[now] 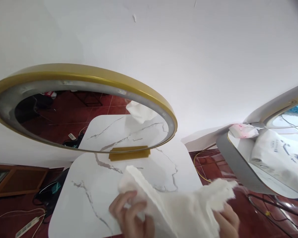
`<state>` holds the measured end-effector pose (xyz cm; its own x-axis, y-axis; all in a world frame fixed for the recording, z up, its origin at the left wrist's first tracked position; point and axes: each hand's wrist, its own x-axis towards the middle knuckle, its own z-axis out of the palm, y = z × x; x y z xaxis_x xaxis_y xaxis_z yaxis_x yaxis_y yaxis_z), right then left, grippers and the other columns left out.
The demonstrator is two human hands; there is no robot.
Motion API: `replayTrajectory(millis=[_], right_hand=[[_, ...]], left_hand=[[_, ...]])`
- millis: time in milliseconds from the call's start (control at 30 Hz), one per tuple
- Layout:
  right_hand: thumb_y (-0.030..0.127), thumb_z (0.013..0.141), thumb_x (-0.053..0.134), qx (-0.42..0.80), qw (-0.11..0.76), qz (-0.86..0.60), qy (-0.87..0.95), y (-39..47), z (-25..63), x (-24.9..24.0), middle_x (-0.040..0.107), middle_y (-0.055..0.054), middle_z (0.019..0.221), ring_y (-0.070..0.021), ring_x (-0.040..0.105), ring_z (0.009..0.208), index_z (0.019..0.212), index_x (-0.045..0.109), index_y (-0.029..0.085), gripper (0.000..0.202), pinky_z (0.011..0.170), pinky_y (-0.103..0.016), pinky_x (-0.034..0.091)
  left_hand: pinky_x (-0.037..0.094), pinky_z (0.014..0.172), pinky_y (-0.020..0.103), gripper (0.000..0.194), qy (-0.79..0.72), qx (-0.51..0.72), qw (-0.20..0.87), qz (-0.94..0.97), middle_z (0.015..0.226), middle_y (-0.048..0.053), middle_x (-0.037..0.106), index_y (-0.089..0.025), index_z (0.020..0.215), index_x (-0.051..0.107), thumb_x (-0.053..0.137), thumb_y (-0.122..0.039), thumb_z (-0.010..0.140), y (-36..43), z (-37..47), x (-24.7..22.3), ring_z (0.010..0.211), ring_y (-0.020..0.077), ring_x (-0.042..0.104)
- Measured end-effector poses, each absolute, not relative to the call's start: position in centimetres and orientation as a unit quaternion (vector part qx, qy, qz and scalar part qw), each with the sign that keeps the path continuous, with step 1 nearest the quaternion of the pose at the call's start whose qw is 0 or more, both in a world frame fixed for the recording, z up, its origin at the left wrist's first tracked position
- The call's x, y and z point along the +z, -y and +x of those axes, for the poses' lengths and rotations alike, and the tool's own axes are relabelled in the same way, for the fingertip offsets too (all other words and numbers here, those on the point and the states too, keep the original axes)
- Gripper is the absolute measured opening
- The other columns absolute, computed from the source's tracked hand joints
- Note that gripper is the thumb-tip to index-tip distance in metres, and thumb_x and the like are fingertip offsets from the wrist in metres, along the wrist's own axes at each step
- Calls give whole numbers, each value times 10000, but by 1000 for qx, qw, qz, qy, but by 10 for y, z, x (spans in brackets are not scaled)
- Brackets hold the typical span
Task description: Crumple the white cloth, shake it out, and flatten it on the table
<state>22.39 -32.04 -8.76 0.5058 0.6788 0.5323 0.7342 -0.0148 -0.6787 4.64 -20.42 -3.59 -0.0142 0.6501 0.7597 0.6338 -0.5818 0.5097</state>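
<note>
Both hands hold a white paper tissue [183, 208] with torn, ragged edges, stretched between them over the front of a white marble-patterned table [72, 205]. My left hand [132, 211] grips its left part with bent fingers. At the right end, my right hand [225, 219] is closed on the tissue, its fingers partly hidden behind the paper. Behind them stands a round mirror with a gold frame [89, 71] on a gold base [129, 153]. Part of the tissue and the tabletop show in its glass.
On the right, a second table [235, 165] holds a pink-and-white tissue pack [244, 131], a white printed cloth bag [280, 148] and another mirror [288, 109]. A power strip [27, 227] with cables lies on the red tiled floor at left, near a dark bag-like object [52, 195]. A white wall rises behind.
</note>
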Motion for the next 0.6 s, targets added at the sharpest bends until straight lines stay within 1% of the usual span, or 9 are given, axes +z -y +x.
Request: replayTrajectory(millis=[33, 67, 100, 167, 267, 333, 433, 533, 600], right_hand=[[354, 801, 589, -90, 519, -701, 482, 297, 222, -91, 559, -90, 810, -298, 566, 767, 987, 621, 341, 189, 629, -444, 430], [337, 817, 587, -109, 505, -713, 474, 271, 219, -98, 556, -94, 848, -290, 563, 813, 1015, 598, 303, 201, 672, -445, 444], [291, 838, 574, -139, 510, -719, 451, 245, 216, -107, 560, -107, 915, -284, 561, 880, 1076, 561, 267, 239, 723, -446, 460], [234, 869, 559, -183, 518, -704, 450, 201, 210, -136, 562, -116, 1019, -256, 554, 975, 1194, 483, 227, 334, 791, -424, 480], [298, 931, 479, -101, 389, -707, 582, 171, 211, -194, 545, -146, 1230, -261, 478, 1190, 1330, 416, 180, 421, 927, -437, 445], [365, 951, 428, -55, 281, -698, 656, 170, 219, -230, 470, -144, 1385, -278, 374, 1319, 1398, 388, 187, 483, 1035, -483, 353], [412, 955, 388, -30, 176, -702, 689, 172, 234, -259, 355, -110, 1499, -284, 266, 1398, 1446, 367, 230, 524, 1114, -522, 211], [364, 950, 383, -21, 145, -700, 699, 163, 241, -260, 276, -90, 1540, -297, 204, 1424, 1467, 337, 255, 531, 1129, -540, 149], [290, 945, 364, -7, 140, -674, 725, 152, 240, -255, 259, -57, 1549, -281, 181, 1433, 1489, 278, 267, 552, 1139, -537, 118]], left_hand=[[419, 733, 443, 148, -474, 522, 6, 709, 945, 77, 543, -268, 825, 545, 551, -170, 714, 196, 53, -45, 922, 271, 493], [413, 790, 456, 167, -491, 498, 6, 714, 983, 85, 552, -253, 880, 558, 535, -153, 748, 186, 61, -58, 965, 270, 499], [401, 844, 471, 185, -504, 485, 2, 715, 1030, 97, 559, -233, 943, 563, 501, -145, 793, 176, 69, -75, 1013, 271, 504], [402, 914, 461, 278, -523, 403, 36, 750, 1207, 139, 530, -196, 1132, 545, 428, -162, 882, 154, 81, -118, 1165, 275, 472], [414, 986, 418, 386, -475, 278, 90, 830, 1358, 140, 490, -171, 1310, 466, 366, -211, 938, 128, 83, -185, 1304, 250, 408], [386, 1044, 440, 436, -458, 215, 84, 858, 1425, 127, 454, -174, 1375, 415, 353, -236, 948, 119, 78, -218, 1357, 253, 365], [327, 1107, 472, 491, -448, 161, 48, 878, 1513, 109, 349, -189, 1435, 351, 365, -274, 952, 112, 71, -240, 1422, 264, 260], [313, 1125, 469, 520, -437, 149, 23, 887, 1539, 111, 295, -192, 1452, 333, 394, -307, 949, 106, 75, -241, 1442, 263, 208], [308, 1127, 478, 506, -445, 147, 16, 883, 1531, 118, 312, -185, 1437, 367, 400, -293, 944, 100, 82, -240, 1434, 270, 231]])
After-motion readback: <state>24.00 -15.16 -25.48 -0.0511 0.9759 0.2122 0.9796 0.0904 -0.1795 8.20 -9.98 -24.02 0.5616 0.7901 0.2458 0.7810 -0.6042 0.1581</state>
